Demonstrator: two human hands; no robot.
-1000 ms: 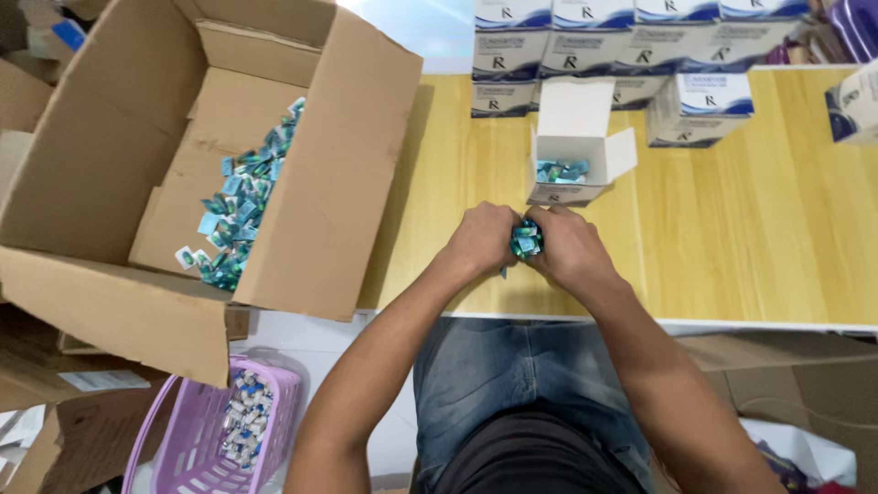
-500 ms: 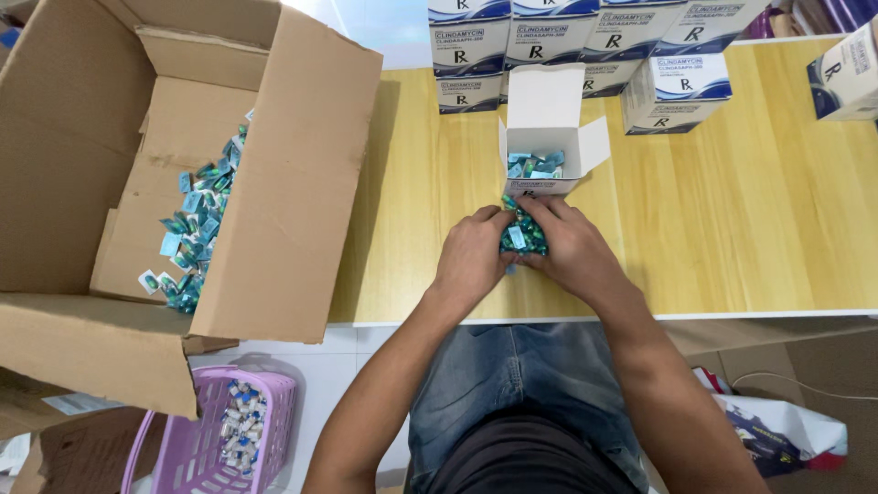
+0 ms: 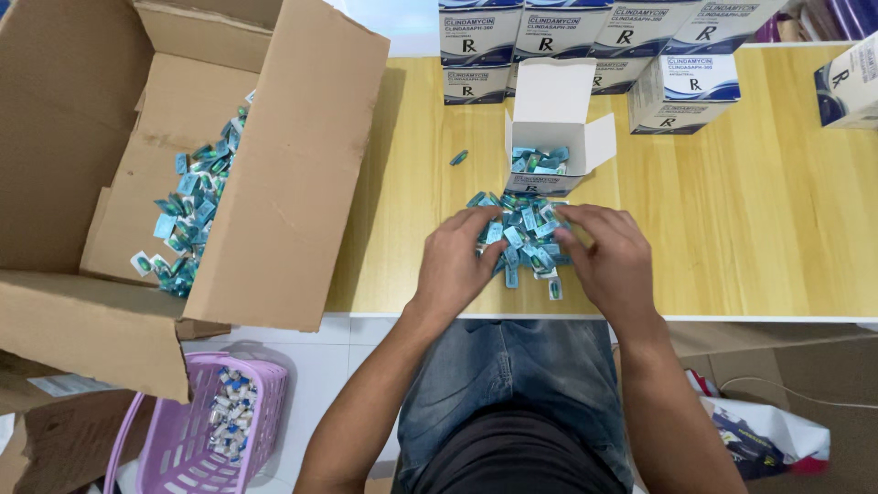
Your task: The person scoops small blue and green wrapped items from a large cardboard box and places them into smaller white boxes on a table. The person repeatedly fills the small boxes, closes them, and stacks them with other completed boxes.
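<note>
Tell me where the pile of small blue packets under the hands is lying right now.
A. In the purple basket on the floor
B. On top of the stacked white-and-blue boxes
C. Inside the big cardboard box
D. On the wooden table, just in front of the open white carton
D: the pile of blue packets lies on the wooden table between the left hand and right hand, just in front of the open white carton.

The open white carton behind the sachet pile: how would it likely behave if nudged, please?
The open white carton looks like thin card, so probably light and apt to slide. It stands upright with its lid up, partly filled with sachets, so it may tip. Its flaps likely bend easily.
</note>
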